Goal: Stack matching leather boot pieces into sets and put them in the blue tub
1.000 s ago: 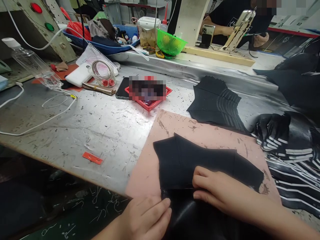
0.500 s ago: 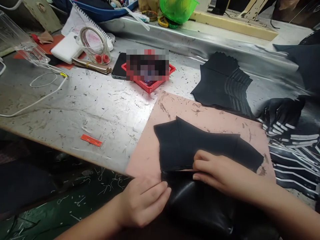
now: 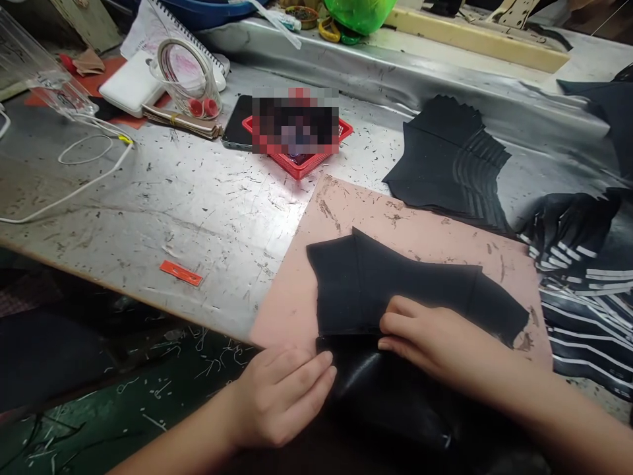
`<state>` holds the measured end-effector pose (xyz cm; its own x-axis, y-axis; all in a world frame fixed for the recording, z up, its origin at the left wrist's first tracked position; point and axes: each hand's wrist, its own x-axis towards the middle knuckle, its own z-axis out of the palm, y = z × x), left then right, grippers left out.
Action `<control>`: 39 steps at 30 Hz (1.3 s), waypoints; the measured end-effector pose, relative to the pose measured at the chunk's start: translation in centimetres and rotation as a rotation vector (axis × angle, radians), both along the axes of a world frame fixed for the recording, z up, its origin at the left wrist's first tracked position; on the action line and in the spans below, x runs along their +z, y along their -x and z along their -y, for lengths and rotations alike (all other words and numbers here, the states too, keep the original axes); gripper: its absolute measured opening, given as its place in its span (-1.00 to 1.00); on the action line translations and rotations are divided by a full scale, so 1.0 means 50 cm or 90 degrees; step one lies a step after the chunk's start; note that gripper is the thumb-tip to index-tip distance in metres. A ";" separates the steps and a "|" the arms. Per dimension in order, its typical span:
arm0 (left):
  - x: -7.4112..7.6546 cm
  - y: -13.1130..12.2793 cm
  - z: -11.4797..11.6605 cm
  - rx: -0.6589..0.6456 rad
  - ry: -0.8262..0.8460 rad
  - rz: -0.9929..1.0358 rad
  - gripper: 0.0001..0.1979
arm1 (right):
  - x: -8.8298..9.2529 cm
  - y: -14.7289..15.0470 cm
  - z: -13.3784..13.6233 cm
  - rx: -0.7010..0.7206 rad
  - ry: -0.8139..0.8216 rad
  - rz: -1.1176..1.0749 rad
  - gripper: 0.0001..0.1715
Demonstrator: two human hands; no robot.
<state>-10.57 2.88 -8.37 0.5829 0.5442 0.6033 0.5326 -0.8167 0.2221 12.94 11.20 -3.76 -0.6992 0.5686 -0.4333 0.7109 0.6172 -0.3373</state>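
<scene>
A black shaped panel (image 3: 405, 284), perhaps leather or fabric, lies flat on a pink board (image 3: 291, 290). Against its near edge sits a glossy black piece (image 3: 376, 396) that hangs down over the table's front edge. My left hand (image 3: 287, 392) pinches the left corner of the glossy piece between thumb and fingers. With fingers curled, my right hand (image 3: 420, 333) grips the top edge of the same piece, close to the panel's near edge. The two black edges meet between my hands.
Behind the board lies a fanned stack of black panels (image 3: 445, 158). Black strips with white lines (image 3: 588, 330) are piled at the right. A red basket (image 3: 299, 170), a phone (image 3: 240, 125), a tape roll (image 3: 182, 76) and an orange strip (image 3: 180, 272) lie on the metal table (image 3: 222, 198).
The gap between the glossy piece's top edge and the panel's near edge has narrowed. Both hands keep their grip, and the view has shifted slightly.
</scene>
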 end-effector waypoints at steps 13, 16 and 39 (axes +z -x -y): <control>0.000 0.005 0.003 -0.004 0.033 -0.008 -0.85 | 0.000 0.002 0.001 -0.004 -0.003 0.009 -0.77; -0.001 0.005 0.002 -0.001 0.039 -0.012 -0.85 | -0.001 0.002 0.002 -0.004 -0.011 0.003 -0.77; 0.005 0.003 0.005 0.018 -0.034 -0.281 -0.62 | 0.009 0.015 -0.003 -0.059 -0.035 0.031 -0.82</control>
